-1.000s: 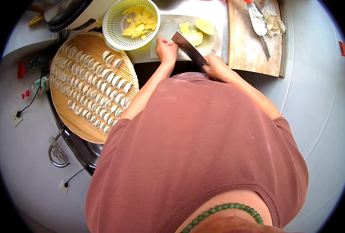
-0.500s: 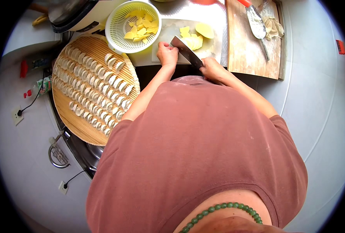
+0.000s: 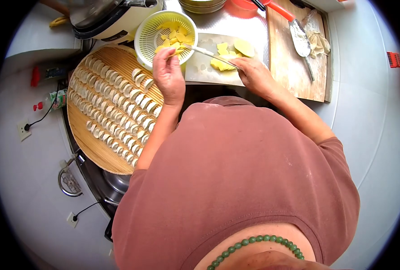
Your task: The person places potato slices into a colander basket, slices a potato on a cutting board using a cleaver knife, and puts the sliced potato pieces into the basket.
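Observation:
My right hand (image 3: 256,75) grips the handle of a kitchen knife (image 3: 211,55), held nearly edge-on with its blade pointing left and its tip over the basket rim. At the near side of a green-white strainer basket (image 3: 142,41), my left hand (image 3: 169,80) is raised with curled fingers. Yellow slices show right at its fingertips; whether they are pinched or lie behind is unclear. More yellow slices, apparently potato (image 3: 170,33), lie in the basket. On the cutting board (image 3: 204,72), beneath and beyond the knife, are cut potato pieces (image 3: 222,63) and a larger potato piece (image 3: 244,47).
A round woven tray (image 3: 94,155) with rows of dumplings (image 3: 114,105) is at left, partly over a sink (image 3: 116,182). A cooker (image 3: 114,22) stands behind it. To the right, a wooden board (image 3: 281,63) bears a floury scoop (image 3: 300,38). Bowls (image 3: 202,5) stand at the back.
My left hand has moved from the cutting board to the basket. The knife has swung left, its blade turned edge-on and its tip now at the basket. The whole view has shifted slightly.

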Demonstrator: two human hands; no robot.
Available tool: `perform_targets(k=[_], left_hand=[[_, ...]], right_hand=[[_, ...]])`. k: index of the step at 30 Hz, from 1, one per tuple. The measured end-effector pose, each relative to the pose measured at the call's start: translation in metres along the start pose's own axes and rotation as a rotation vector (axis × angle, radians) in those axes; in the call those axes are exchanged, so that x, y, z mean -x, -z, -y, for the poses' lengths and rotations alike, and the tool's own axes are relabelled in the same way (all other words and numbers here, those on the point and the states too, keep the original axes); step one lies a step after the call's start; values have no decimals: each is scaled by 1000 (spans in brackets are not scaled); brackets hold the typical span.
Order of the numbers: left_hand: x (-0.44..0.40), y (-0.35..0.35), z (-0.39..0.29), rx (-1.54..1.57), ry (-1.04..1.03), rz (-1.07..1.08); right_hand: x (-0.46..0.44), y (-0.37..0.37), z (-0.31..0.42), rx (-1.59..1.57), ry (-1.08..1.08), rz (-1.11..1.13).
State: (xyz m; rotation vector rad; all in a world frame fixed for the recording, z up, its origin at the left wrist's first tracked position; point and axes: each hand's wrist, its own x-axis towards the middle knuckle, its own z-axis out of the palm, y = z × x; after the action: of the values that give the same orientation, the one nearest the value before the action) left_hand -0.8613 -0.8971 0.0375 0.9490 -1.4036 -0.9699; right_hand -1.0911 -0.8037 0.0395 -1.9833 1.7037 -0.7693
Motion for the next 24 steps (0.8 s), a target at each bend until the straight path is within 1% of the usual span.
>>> perform_targets(k=[2,3,4,6,7,9,10,12,15,16,18,19,20,21,22,23,24], left_hand=[[-25,25,-17,-141,-45,-1],[-37,37,-26,-137,-6,146],[-47,48,-33,-133,35,292],[-58,62,-31,-145,54,698],[-56,61,-27,-210,26,790],[-53,58,-15,-335,-20,999],[-51,55,-5,-368,-26,1032],[-52,52,12,-518,-66,1045],[-64,51,38,-621,-91,986],[-72,51,54,-577,-45,949],[-87,59,84,-489,51,877],[-94,65,81,-355,205,777],[-101,70,80,-332,158,693],[-102,70,76,-236,185,601],[-100,70,70,-138,214,509],[-97,69,65,-210,114,485],[-89,65,59,-336,-4,535]], right_hand=[[-26,0,17,80,80,-55],[-37,-3,19,165,113,-17],[-47,-4,24,229,96,52],[-65,-7,30,361,57,186],[-71,-17,21,397,139,121],[-82,-18,18,446,195,139],[-86,-18,19,470,221,147],[-88,-14,24,495,248,138],[-87,-11,24,484,258,134],[-87,-10,22,473,258,135],[-82,-14,11,332,247,77],[-79,-19,5,260,239,47],[-76,-26,-3,102,186,-3],[-72,-34,-11,-55,133,-54],[-76,-24,7,-211,79,-104],[-75,-9,27,-487,-550,120],[-75,-7,32,-678,-683,143]])
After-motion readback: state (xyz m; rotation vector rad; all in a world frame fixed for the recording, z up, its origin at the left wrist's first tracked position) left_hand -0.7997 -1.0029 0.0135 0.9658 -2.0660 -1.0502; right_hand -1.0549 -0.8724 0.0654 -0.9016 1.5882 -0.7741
